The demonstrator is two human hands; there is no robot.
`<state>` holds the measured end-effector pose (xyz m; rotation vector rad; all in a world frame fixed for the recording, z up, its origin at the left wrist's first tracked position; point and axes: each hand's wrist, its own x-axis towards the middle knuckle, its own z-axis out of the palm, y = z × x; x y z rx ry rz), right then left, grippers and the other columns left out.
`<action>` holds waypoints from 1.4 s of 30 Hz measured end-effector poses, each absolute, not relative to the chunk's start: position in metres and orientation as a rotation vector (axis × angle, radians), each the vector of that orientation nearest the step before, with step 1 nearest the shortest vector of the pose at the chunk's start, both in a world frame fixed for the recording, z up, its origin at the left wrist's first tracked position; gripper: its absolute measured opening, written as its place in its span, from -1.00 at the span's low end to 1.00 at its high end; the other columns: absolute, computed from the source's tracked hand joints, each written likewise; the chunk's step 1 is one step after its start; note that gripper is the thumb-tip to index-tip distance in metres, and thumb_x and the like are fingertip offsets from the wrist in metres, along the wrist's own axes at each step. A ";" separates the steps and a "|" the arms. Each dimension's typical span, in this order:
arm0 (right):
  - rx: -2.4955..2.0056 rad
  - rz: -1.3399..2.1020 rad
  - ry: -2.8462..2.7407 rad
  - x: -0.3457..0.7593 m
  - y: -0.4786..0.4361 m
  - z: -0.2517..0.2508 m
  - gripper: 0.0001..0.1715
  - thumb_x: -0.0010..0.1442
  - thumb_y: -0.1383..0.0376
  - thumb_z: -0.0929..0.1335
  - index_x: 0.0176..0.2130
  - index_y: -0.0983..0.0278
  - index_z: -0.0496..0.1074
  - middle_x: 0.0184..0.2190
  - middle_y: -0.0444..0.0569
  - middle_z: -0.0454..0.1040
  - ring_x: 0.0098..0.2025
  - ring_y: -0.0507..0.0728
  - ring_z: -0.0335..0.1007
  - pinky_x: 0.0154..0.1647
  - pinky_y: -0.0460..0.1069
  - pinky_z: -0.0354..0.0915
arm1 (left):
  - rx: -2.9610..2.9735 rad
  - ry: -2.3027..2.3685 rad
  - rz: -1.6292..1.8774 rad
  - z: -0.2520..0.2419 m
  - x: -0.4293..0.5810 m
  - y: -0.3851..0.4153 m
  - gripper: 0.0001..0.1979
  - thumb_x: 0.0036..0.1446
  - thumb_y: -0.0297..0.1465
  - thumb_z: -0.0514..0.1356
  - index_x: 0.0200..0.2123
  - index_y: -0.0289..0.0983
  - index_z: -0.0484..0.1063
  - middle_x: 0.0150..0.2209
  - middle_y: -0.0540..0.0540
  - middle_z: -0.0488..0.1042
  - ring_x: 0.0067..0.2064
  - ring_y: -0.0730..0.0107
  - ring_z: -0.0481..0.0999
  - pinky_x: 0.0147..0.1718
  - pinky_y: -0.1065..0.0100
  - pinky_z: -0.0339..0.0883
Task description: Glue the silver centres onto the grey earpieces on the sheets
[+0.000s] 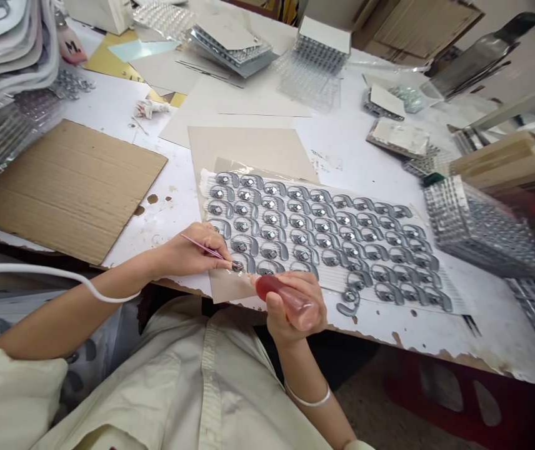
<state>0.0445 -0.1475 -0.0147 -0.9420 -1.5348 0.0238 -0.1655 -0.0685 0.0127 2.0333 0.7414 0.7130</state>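
My left hand (195, 250) is closed, pinching a thin pink stick-like tool (202, 246); its tip meets a small metal piece (238, 266) at the near left corner of the sheet. In my right hand (302, 312) is a translucent red squeeze bottle (289, 301), tilted so that its narrow nozzle (252, 279) points at that same piece. Rows of grey, curved metal pieces with shiny round stones lie on a ribbed clear sheet (455, 304). One loose curved piece (349, 303) sits at the sheet's near edge, right of the bottle.
Brown cardboard (70, 187) lies at left, beside stacked trays (14, 56). Packs of shiny parts (234, 40) stand at the back. More stacks (478, 219) and a cardboard box (502, 159) are at right. A red stool (436, 400) shows below the table edge.
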 end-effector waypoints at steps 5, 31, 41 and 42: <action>-0.928 0.007 -1.544 0.045 -0.147 -0.016 -0.71 0.08 0.30 0.43 -0.17 0.29 0.36 -0.39 -0.07 0.45 -0.36 0.11 0.38 -0.40 0.07 0.37 | 2.032 0.739 0.697 0.014 -0.166 -0.068 -0.93 0.07 -0.42 0.31 -0.43 -0.29 0.55 -0.40 -0.05 0.58 -0.33 0.42 0.53 -0.25 0.41 0.32; -0.929 0.051 -1.558 0.044 -0.147 -0.014 -0.74 0.10 0.28 0.42 -0.19 0.30 0.37 -0.39 -0.06 0.44 -0.36 0.11 0.38 -0.41 0.06 0.37 | 2.004 0.765 0.683 0.014 -0.166 -0.068 -0.93 0.06 -0.41 0.31 -0.44 -0.29 0.57 -0.41 -0.05 0.58 -0.33 0.41 0.50 -0.22 0.37 0.30; -0.929 0.067 -1.599 0.044 -0.146 -0.014 -0.71 0.09 0.27 0.42 -0.16 0.28 0.37 -0.38 -0.07 0.46 -0.35 0.12 0.39 -0.39 0.07 0.38 | 1.964 0.756 0.674 0.013 -0.166 -0.067 -0.93 0.05 -0.41 0.32 -0.42 -0.30 0.57 -0.41 -0.06 0.58 -0.32 0.40 0.51 -0.28 0.42 0.34; -0.926 0.075 -1.604 0.044 -0.146 -0.014 -0.69 0.09 0.27 0.43 -0.15 0.28 0.37 -0.38 -0.07 0.46 -0.35 0.11 0.39 -0.38 0.07 0.38 | 1.967 0.758 0.674 0.013 -0.166 -0.067 -0.93 0.04 -0.41 0.32 -0.42 -0.30 0.57 -0.41 -0.06 0.58 -0.32 0.40 0.51 -0.28 0.42 0.34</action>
